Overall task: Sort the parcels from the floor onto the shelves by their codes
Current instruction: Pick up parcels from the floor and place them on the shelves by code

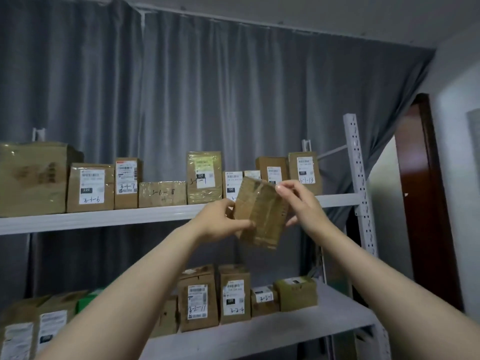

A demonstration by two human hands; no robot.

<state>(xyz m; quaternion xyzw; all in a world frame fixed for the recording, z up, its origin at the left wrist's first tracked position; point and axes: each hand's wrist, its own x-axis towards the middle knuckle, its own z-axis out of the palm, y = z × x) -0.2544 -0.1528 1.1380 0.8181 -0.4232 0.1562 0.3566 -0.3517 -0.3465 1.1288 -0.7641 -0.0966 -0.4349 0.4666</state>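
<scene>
- Small brown taped parcel (261,214) held up in the air, tilted, in front of the upper shelf (104,219) edge, toward its right end.
- Left hand (220,222) grips the parcel's lower left side, thumb on the near face; fingers hidden behind it.
- Right hand (302,203) pinches the top right corner, fingertips only.
- No label or code on the parcel's facing side; can't read any.
- Parcel covers part of the white-label box (232,184) behind it; code there cut off.
- Upper row legible: 3-1-9 box (91,188), 3-1-7 box (127,181), 3-1-13 box (305,172).
- Lower shelf (259,331): 3-2-11 box (198,298), 3-2-4 box (235,294); boxes at left blocked by the left forearm, blurry.
- Grey curtain (207,100) behind everything.
</scene>
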